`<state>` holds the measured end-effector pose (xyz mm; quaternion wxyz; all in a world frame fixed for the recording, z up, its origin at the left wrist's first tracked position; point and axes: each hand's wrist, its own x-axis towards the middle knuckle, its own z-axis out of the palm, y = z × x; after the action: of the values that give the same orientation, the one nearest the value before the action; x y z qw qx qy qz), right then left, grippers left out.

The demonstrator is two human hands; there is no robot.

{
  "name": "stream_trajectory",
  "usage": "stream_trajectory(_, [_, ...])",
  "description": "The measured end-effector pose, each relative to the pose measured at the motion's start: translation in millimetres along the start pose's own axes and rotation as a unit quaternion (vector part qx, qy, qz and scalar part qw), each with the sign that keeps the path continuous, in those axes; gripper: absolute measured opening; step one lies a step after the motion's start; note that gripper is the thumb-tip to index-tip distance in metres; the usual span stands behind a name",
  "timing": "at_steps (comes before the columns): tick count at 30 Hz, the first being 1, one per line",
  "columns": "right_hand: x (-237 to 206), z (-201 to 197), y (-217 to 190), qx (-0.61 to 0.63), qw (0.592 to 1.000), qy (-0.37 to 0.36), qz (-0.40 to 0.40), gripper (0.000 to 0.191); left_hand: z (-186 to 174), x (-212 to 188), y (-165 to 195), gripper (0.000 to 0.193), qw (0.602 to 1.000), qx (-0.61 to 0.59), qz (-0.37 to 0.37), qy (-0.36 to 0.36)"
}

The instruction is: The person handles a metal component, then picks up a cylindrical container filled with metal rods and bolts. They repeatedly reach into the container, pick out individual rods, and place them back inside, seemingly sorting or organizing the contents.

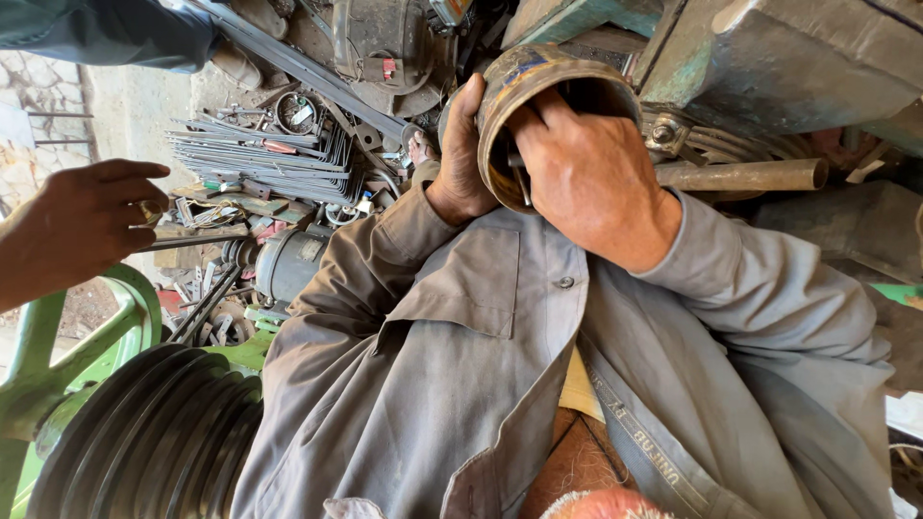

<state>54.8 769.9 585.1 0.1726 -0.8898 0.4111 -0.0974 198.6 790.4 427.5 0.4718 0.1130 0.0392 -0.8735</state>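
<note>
— Where is the sleeve (538, 82), and how are you holding it?

— It sits at 12 o'clock, up against your chest and just below the green-grey machine (769, 58). Your left hand (461, 144) is wrapped around its outer wall at 9 o'clock. Your right hand (586, 173) covers the mouth, fingers curled over the rim and down inside.

— What could go wrong?

— I'd say the rim. It looks rusty and rough, so if the sleeve twists, your fingers inside could get scraped or pinched. It also looks heavy, and if your left hand loosens it may drop onto the pipe (740, 175) at 3 o'clock or into your lap.

— Anything else close by?

— Another person's hand (82, 226) at 9 o'clock pinches a small part, well apart from yours. The pulley (144, 442) lies at 7 o'clock.
</note>
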Motion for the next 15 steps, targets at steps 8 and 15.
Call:
stream_trajectory(8, [-21,-40,-10,-0.014,0.999,-0.006,0.047,0.021,-1,0,6,0.071,1.000,-0.021,-0.001,-0.011])
stream_trajectory(15, [-17,-32,-8,-0.001,0.996,0.006,0.084,0.030,-8,2,3,0.071,0.999,-0.029,-0.002,-0.028])
